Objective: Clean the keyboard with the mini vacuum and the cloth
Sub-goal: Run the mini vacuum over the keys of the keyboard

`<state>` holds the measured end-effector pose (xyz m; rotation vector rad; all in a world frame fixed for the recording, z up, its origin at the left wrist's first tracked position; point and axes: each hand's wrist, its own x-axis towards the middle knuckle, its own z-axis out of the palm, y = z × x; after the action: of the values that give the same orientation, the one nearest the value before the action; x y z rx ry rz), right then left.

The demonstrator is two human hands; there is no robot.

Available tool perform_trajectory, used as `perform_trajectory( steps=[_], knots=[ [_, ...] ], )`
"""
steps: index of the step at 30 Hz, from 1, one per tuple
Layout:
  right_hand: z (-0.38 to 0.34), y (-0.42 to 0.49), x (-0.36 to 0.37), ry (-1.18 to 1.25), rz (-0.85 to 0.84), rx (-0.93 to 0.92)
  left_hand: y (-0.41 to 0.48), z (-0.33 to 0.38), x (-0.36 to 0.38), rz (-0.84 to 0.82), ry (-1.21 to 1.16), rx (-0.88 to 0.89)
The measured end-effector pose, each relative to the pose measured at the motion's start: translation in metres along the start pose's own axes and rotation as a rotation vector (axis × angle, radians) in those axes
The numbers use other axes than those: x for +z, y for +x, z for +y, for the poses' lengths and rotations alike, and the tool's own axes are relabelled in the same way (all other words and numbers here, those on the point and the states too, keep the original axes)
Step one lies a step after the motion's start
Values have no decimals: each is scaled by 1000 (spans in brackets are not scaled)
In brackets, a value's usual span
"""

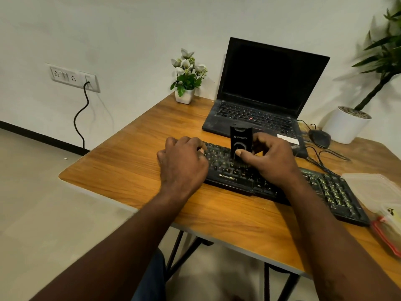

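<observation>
Gripping the mini vacuum [241,141] upright on the keyboard [282,183], your right hand [274,158] is closed around it. Your left hand [184,162] rests curled, empty, on the keys. Clear bag [382,205]: contents unclear.

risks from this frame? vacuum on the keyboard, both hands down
1. The right hand holds the mini vacuum upright by its lower part, so it could tip or skid across the keyboard.
2. The left hand covers the keyboard's left end, so that part may go uncleaned.
3. The mouse cable runs loose just behind the keyboard; a sweep to the right might snag it.
</observation>
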<state>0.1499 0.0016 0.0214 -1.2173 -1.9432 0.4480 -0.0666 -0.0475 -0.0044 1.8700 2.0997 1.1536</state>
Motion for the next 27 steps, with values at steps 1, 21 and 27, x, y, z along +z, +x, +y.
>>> perform_trajectory(
  steps=[1, 21, 27],
  knots=[
    [1, 2, 1, -75, 64, 4, 0, 0, 0, -8, 16, 4],
    [-16, 13, 28, -98, 116, -37, 0, 1, -2, 29, -41, -30],
    [-13, 11, 28, 50, -7, -11, 0, 0, 0, 20, -35, -16]
  ],
)
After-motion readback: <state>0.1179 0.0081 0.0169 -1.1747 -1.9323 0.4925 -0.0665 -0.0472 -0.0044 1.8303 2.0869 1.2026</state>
